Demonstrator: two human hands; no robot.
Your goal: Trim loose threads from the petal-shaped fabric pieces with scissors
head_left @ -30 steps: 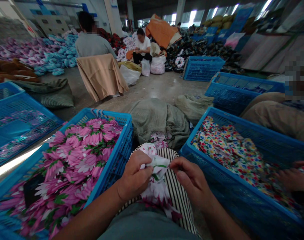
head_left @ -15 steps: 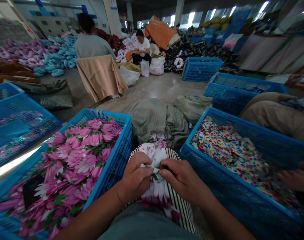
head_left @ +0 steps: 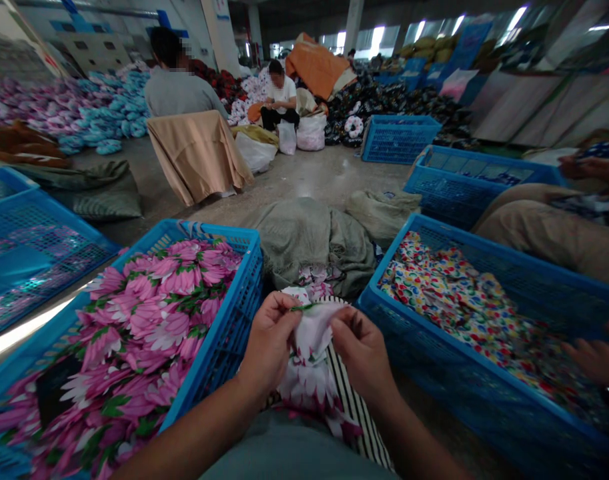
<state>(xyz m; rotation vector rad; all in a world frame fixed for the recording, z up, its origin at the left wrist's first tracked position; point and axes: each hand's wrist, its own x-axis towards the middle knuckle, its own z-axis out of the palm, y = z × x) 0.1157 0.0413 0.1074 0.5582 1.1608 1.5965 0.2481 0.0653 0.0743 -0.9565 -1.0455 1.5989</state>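
Observation:
Between my hands a white piece of fabric [head_left: 313,331] with pink petal print and a green edge is stretched out over my lap. My left hand [head_left: 271,337] pinches its upper left corner by the green edge. With thumb and fingers closed, my right hand [head_left: 359,343] grips the upper right side. More printed fabric [head_left: 311,383] hangs below and lies on a black-and-cream striped cloth [head_left: 367,420] across my lap. Close by on the left, a blue crate [head_left: 251,243] holds a heap of pink flower-petal pieces [head_left: 167,293].
To the right, another blue crate [head_left: 379,283] holds colourful printed fabric [head_left: 459,307]; a co-worker's hand [head_left: 597,353] reaches over it. A grey-green sack [head_left: 304,233] lies straight ahead. Two people sit beyond, one on a chair draped with a tan cloth [head_left: 197,153].
My hands have drawn slightly apart and turned upward, spreading the bunched fabric into a flatter piece with its green edge on top. The view has shifted slightly.

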